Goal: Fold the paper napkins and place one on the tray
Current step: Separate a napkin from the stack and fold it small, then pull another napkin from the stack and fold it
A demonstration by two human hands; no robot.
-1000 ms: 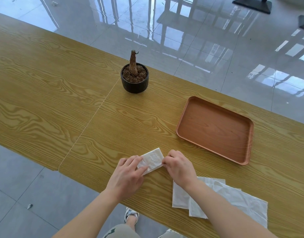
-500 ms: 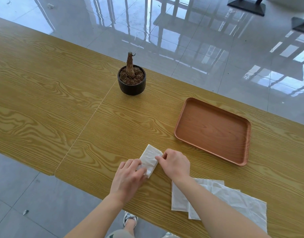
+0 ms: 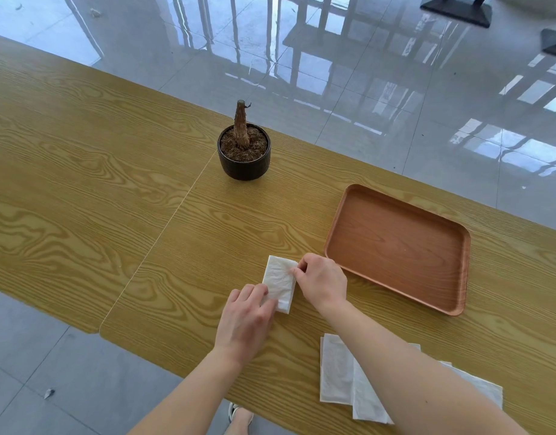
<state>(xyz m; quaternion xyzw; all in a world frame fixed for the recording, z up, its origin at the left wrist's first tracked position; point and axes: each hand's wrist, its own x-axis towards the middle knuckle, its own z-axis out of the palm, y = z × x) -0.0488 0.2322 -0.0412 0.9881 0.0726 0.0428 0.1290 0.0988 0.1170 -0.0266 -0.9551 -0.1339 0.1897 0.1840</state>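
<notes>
**Folded napkin held at two corners on the table**

A folded paper napkin (image 3: 279, 282), white and narrow, is seen lying flat on the wooden table (image 3: 82, 189), its long side running away from the person. It is placed just to the left of the tray (image 3: 395, 246) and does not touch it.

The right hand (image 3: 322, 282) is set against the far right edge of the napkin, and that edge is pinched between thumb and forefinger. The fingertips of the left hand (image 3: 245, 318) are laid over the near left corner. Whether that corner is gripped or only pressed down cannot be told, since the thumb is hidden. The two hands are kept apart, with the napkin's bare middle showing between them.

The reddish-brown wooden tray is set at an angle on the right side of the table, and only its bare inside is shown. A stack of unfolded paper napkins (image 3: 336, 372) is fanned out near the table's front edge, partly covered by the right forearm.

A small black pot (image 3: 243, 163) with brown soil and a cut stump (image 3: 240, 125) is stood further back, well apart from the napkin. Glossy grey floor tiles (image 3: 364, 89) are seen beyond the table.
</notes>
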